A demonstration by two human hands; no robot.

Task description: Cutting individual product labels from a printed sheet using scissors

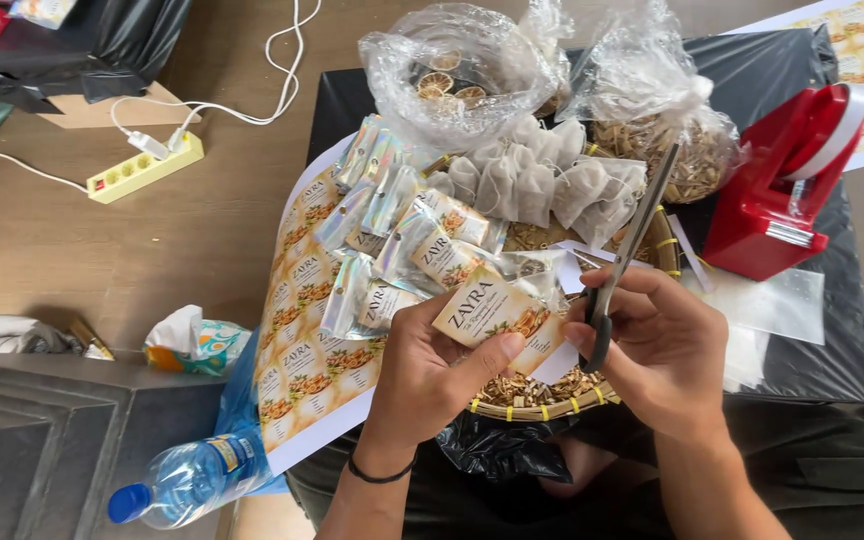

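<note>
Left hand [430, 372] grip pinching label card [492, 312], right hand [657, 345] gripping scissors [624, 255]: blades near thumb, risk nicking it or crooked cut.

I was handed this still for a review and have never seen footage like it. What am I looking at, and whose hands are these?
There is no machine here: the single picture comes from a camera worn on a person's head, looking down at their own two bare hands. The left hand pinches a small printed card label. The right hand holds scissors, blades pointing up and away. Below them sits a woven basket with dried bits, small filled sachets and white tea bags. Nearby are a sheet of printed labels, a red tape dispenser, clear bags of dried fruit and a water bottle.
</note>
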